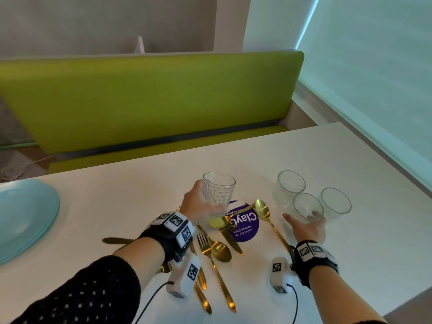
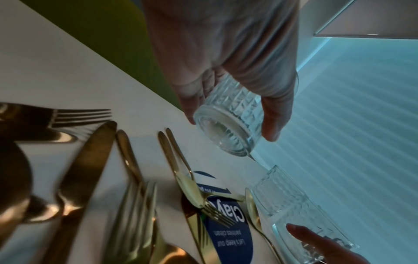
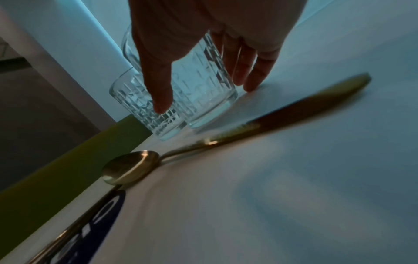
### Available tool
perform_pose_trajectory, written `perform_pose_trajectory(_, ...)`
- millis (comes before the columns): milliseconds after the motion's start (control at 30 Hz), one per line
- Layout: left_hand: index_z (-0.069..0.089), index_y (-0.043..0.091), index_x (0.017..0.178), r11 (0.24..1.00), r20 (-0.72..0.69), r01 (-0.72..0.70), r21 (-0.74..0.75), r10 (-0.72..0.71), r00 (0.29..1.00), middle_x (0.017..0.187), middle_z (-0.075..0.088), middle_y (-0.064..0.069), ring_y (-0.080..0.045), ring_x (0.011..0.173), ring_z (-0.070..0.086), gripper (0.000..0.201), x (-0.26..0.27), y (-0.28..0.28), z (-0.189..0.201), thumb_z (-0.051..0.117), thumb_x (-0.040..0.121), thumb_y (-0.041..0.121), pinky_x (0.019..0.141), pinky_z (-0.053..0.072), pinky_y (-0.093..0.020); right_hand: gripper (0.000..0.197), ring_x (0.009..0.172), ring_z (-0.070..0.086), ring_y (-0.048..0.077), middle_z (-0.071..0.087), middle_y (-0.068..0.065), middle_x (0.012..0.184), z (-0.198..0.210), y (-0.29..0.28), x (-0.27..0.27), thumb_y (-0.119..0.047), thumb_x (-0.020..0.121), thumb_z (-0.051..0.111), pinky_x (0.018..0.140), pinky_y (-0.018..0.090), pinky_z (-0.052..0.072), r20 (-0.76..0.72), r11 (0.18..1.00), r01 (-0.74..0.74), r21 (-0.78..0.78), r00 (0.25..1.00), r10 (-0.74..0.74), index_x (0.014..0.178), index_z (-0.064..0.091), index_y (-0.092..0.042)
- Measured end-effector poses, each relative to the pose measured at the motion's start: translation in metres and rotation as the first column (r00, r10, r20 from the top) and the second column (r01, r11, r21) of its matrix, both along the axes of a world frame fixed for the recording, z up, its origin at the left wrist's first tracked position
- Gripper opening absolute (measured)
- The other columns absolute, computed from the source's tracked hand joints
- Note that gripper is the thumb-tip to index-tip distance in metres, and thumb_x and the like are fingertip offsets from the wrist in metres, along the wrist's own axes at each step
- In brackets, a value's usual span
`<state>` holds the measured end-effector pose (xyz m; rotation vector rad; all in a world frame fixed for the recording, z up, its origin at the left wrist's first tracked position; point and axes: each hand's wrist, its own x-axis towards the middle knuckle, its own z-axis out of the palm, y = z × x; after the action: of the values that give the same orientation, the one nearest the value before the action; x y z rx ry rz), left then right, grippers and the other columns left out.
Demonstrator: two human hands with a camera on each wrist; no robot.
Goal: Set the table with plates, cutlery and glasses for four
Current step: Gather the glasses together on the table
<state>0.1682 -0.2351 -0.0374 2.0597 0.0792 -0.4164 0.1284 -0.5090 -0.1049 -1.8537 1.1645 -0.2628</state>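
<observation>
My left hand grips a cut-pattern glass and holds it upright above the white table; in the left wrist view its thick base hangs clear of the cutlery. My right hand reaches around the nearest of three glasses standing on the table. Its thumb lies on the left side and its nearly straight fingers on the far side. That glass rests on the tabletop. Gold cutlery lies between my hands: a spoon, a fork, a knife.
A stack of pale blue plates sits at the table's left edge. Two more glasses stand behind my right hand. A round purple sticker lies under some cutlery. A green bench runs along the far side.
</observation>
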Motion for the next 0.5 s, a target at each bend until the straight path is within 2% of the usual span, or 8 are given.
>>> perform_pose_trajectory(67,0.039,0.018,0.130,1.000,-0.008,-0.015,-0.009,0.015,1.000,0.128,0.055,-0.002,-0.017,0.111,0.054,0.081,-0.002,0.008,-0.002,0.084,0.064,0.029,0.072,0.046,-0.016,0.078,0.119,0.053,0.031,0.059,0.012,0.126,0.001,0.000,-0.001,-0.027,0.062,0.085,0.102,0.039,0.042,-0.006,1.000,0.021,-0.014,1.000,-0.021,0.127,0.044,-0.014)
perform_pose_trajectory(267,0.040,0.016,0.127,0.998,0.003,-0.059,-0.009,0.059,0.998,0.124,0.056,-0.002,-0.012,0.101,0.051,0.080,-0.014,0.032,-0.005,0.084,0.063,0.033,0.080,0.045,-0.023,0.074,0.116,0.054,0.033,0.058,0.017,0.122,0.011,0.015,-0.018,-0.027,0.063,0.083,0.098,0.039,0.043,0.021,0.996,0.060,-0.071,0.998,-0.058,0.125,0.044,-0.011)
perform_pose_trajectory(400,0.040,0.017,0.129,0.997,0.015,-0.068,-0.033,0.069,0.998,0.124,0.057,-0.001,-0.013,0.102,0.052,0.081,-0.030,0.053,-0.003,0.084,0.062,0.034,0.078,0.045,-0.022,0.073,0.114,0.055,0.031,0.059,0.014,0.119,0.028,0.050,-0.030,-0.024,0.062,0.084,0.097,0.038,0.043,0.096,0.994,-0.020,-0.108,0.995,0.030,0.122,0.046,-0.010)
perform_pose_trajectory(500,0.040,0.017,0.131,0.996,0.018,-0.075,-0.050,0.076,0.997,0.125,0.056,-0.001,-0.016,0.107,0.053,0.082,-0.047,0.078,0.002,0.083,0.063,0.033,0.078,0.043,-0.021,0.073,0.110,0.056,0.027,0.059,0.008,0.117,0.042,0.093,-0.039,-0.028,0.061,0.085,0.089,0.033,0.043,0.132,0.987,-0.123,-0.105,0.982,0.136,0.122,0.046,-0.014)
